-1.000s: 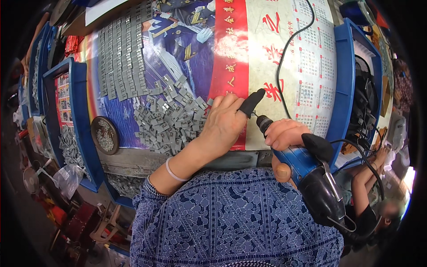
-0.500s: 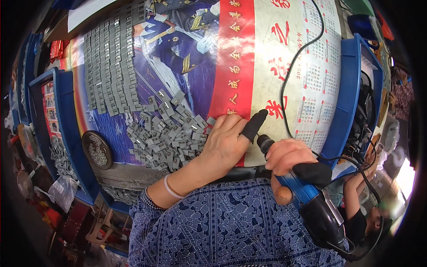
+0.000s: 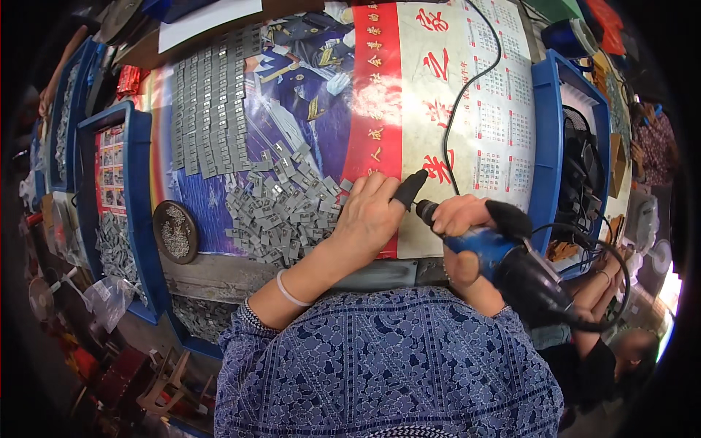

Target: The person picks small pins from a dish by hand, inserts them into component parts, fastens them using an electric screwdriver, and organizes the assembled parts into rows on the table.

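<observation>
Gripping blue drill (image 3: 505,261) w/ wrapped R hand (image 3: 463,214)
L hand (image 3: 366,222) half-curled, can't tell its hold, gray pcs (image 3: 285,210) on its L

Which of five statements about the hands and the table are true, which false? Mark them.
1. The right hand holds the blue-and-black handheld power tool. True.
2. The left hand's fabric finger cover is bright red. False: it is black.
3. The round dark dish of small silvery bits sits left of the loose heap of grey rectangular pieces. True.
4. The right-hand blue plastic tray is full of grey pieces. False: it holds mostly black items.
5. The neat rows of grey pieces lie farther from the person than the heap. True.
</observation>
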A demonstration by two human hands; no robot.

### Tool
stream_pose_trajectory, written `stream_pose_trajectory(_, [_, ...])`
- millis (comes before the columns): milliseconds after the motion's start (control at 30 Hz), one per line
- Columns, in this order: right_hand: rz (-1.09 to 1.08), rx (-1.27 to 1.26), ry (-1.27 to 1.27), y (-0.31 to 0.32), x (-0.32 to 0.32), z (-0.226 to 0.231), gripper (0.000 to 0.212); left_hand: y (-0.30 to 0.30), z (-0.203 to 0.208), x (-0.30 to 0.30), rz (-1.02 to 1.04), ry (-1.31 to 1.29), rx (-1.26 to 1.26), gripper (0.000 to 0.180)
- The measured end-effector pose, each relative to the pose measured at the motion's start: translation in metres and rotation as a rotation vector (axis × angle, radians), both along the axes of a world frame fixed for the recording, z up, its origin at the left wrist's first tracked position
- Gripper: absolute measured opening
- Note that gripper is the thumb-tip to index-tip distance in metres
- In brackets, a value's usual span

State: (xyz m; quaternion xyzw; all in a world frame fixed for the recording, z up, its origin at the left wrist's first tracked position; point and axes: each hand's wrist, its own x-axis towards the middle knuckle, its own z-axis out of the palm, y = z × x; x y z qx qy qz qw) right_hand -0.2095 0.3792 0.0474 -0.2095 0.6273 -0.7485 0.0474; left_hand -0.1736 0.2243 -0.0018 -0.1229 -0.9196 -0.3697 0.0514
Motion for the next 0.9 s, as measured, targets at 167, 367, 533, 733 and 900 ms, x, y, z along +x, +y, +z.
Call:
stream_pose_trajectory(167, [-0.119,-0.052,-0.027,-0.001,0.002,0.018,0.044,-0.006,0.001,0.001,-0.064,0.051,-0.106,0.033])
stream_pose_trajectory(367, [-0.139,-0.053,-0.006,0.009,0.012,0.028,0.043,-0.023,0.024,0.014,-0.008,0.074,-0.109,0.033])
stream_pose_trajectory(533, [-0.064,-0.063,-0.023,0.008,0.018,0.025,0.041,-0.049,0.035,0.042,0.147,0.044,-0.149,0.013])
stream_pose_trajectory(733, [-0.003,-0.051,-0.066,0.006,0.023,0.027,0.039,-0.076,0.052,0.041,0.216,0.074,-0.138,0.028])
stream_pose_trajectory(900, [0.030,-0.004,-0.048,0.004,0.028,0.033,0.040,-0.103,0.035,-0.042,0.456,0.282,-0.080,0.031])
